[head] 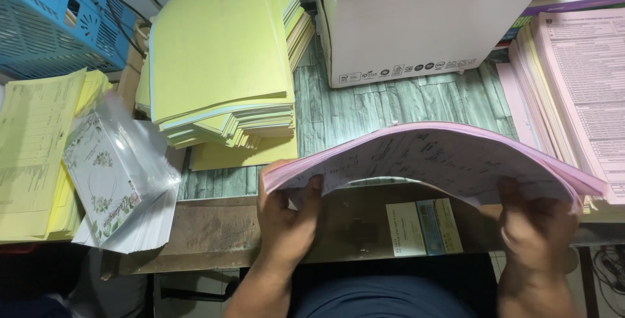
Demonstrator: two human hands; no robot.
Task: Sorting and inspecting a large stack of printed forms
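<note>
Both hands are gripping one thick sheaf of pink printed sheets, bowing it upward into an arch over the near edge of the wooden table. The left hand is pinching the sheaf's left end, thumb under and fingers curled round the edge; the right hand is clasping the right end from below in the same way. The sheaf is hanging in the air between them, just in front of the person's lap, its right end overlapping a taller pile of pink forms lying at the right. The step in hand looks like loosening or squaring the sheets, though it is hard to tell whether any are fanning apart. Any next move is calling for an even grip on both ends, since a slack hand could let sheets slide out. Farther off, a stack of yellow-green folders is sitting beside a white cardboard box; at the left, a clear-wrapped packet of floral cards is leaning on yellow forms.
</note>
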